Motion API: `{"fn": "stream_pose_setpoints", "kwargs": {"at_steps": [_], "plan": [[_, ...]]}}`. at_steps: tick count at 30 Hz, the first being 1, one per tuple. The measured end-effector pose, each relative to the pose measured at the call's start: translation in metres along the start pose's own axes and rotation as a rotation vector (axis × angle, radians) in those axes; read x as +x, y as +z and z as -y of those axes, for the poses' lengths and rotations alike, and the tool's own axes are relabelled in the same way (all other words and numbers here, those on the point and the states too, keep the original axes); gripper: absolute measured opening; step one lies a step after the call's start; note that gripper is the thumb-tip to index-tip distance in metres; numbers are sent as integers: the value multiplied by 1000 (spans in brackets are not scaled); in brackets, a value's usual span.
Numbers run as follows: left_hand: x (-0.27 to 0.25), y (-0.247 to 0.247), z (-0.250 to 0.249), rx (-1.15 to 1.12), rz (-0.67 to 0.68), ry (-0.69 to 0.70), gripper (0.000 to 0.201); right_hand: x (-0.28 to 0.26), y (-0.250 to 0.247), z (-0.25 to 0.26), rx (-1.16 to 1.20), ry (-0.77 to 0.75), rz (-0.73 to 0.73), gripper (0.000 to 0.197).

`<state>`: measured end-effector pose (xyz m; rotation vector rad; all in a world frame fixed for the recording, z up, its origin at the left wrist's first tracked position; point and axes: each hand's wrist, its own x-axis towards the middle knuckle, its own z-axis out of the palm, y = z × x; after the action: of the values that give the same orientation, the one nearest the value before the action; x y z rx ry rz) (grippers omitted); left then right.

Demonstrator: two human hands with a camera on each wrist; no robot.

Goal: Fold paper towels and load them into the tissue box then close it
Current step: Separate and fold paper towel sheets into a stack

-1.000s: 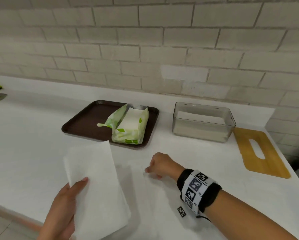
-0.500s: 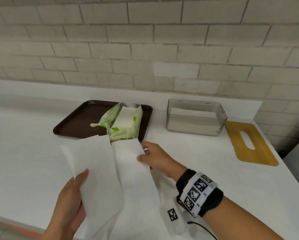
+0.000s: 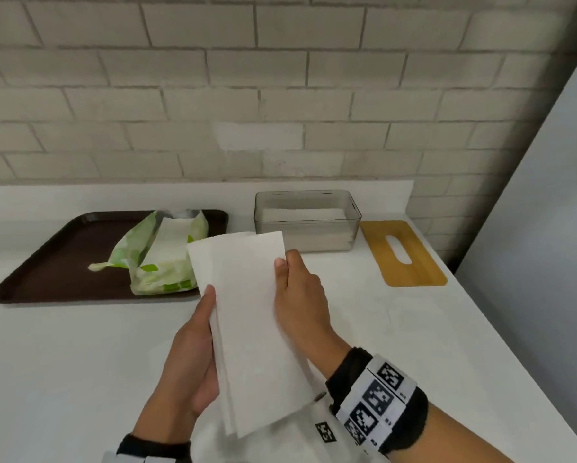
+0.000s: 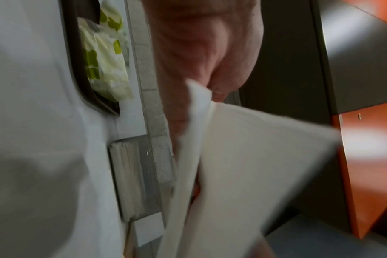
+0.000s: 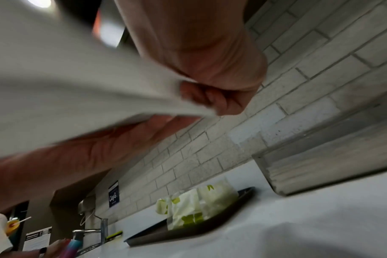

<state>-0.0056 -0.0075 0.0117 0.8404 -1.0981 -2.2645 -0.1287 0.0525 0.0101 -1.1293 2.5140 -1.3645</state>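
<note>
Both hands, left hand (image 3: 193, 349) and right hand (image 3: 297, 302), pinch a folded paper towel (image 3: 247, 315); align edges squarely before loading the tissue box (image 3: 307, 220) at one o'clock.

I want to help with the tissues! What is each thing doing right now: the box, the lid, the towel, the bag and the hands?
tissue box: open, with a white stack inside.
wooden lid: off, flat on the counter right of the box.
paper towel: folded, held up off the counter.
towel pack: torn open, lying on the brown tray.
left hand: grips the towel's left edge.
right hand: pinches the towel's right edge.
</note>
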Motion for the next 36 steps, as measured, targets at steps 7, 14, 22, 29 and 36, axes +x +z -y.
{"fn": "stream_pose_setpoints", "kwargs": {"at_steps": [7,14,22,29,36], "plan": [[4,3,16,232,-38,46,19,-4,-18,-15,179,43,166,14],[-3,-47,-6,172,-222,90,14,25,-35,-81,-74,327,449,12],[-16,-75,-4,151,-287,106,30,22,0,-89,-451,242,668,74],[-18,-78,-2,133,-282,105,25,29,9,-82,-239,171,504,28],[-5,-66,2,91,-230,51,20,27,-36,-58,1030,371,438,67]]}}
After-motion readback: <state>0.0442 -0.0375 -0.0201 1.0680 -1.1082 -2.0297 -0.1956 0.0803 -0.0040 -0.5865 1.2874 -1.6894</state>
